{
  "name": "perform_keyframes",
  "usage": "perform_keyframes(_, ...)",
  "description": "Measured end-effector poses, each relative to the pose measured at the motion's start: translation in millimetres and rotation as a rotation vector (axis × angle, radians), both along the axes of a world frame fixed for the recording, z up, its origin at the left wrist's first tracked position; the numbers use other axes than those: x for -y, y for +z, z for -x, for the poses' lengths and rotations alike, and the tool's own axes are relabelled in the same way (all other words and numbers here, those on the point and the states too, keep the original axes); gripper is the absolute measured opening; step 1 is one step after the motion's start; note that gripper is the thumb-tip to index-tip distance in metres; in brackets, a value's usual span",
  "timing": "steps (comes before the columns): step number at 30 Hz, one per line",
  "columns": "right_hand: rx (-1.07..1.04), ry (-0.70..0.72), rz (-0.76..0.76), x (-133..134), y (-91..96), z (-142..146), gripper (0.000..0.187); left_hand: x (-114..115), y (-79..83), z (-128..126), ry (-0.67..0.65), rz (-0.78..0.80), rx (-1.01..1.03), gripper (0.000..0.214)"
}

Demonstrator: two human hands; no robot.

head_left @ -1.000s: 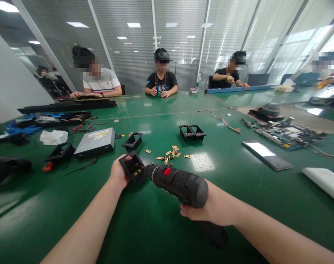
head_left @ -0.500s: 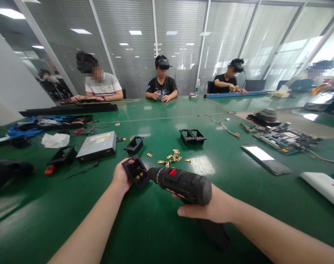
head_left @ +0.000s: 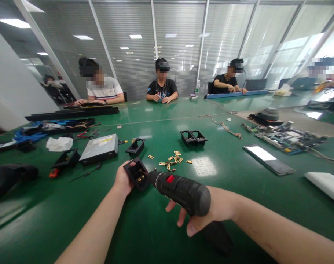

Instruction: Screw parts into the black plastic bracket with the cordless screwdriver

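Note:
My left hand [head_left: 123, 181] grips a black plastic housing [head_left: 138, 185], tilted so its open side faces up; brass pieces show inside. My right hand [head_left: 215, 205] holds a black cordless drill [head_left: 183, 192] with a red switch on top. Its chuck points left into the housing; the bit's tip is hard to make out. Some right-hand fingers stand away from the handle. Beyond the drill lie several small brass plates [head_left: 180, 160], with screws among them. Another black housing [head_left: 136, 147] rests behind my left hand, and two joined black frames [head_left: 193, 138] stand farther back.
At left are a metal disc drive [head_left: 100, 149], a black housing [head_left: 64, 160], white tissue [head_left: 59, 144] and pliers [head_left: 83, 134]. A phone [head_left: 268, 159], a circuit board [head_left: 292, 136] and a white device [head_left: 325, 187] lie right. Several people sit across the green table [head_left: 158, 121].
The fingers of my right hand have loosened and spread below the drill. The drill's rear has dipped slightly. My left hand keeps hold of the housing, and the view has shifted a little.

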State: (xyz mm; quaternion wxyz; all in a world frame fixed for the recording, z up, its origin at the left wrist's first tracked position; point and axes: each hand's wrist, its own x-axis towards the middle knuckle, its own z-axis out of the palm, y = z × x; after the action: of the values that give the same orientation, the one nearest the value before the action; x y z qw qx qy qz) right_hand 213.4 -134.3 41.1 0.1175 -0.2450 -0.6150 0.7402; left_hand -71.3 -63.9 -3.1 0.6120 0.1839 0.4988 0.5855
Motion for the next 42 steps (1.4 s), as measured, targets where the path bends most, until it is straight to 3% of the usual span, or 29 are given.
perform_keyframes(4, 0.022, 0.034, 0.079, -0.6, -4.0, 1.8, 0.074, 0.6, -0.5, 0.0, 0.006, -0.007, -0.012, 0.009)
perform_keyframes(13, -0.105, -0.065, 0.13, 0.9, -12.3, 1.9, 0.07, 2.4, -0.8, -0.6, -0.007, -0.05, -0.053, 0.009)
perform_keyframes(19, -0.026, -0.1, 0.024, 6.7, -13.1, 0.5, 0.066, 1.2, -0.3, -0.5, 0.004, -0.028, -0.043, 0.01)
perform_keyframes(26, -0.005, -0.07, -0.163, 7.9, -15.2, 1.2, 0.042, 0.0, -2.8, 1.3, 0.028, -0.035, -0.059, 0.014)
perform_keyframes(32, 0.045, -0.127, -0.231, 12.6, -3.1, 2.8, 0.054, -0.7, -3.8, 1.3, 0.032, -0.055, -0.081, 0.013)
perform_keyframes(36, 0.078, -0.126, -0.142, 16.0, 4.8, 7.1, 0.061, 0.4, -3.1, 0.8, 0.042, -0.031, -0.111, 0.012)
perform_keyframes(42, 0.055, -0.146, -0.09, 17.5, 11.0, 8.7, 0.056, 2.2, -0.1, -1.0, 0.048, -0.041, -0.103, 0.014)
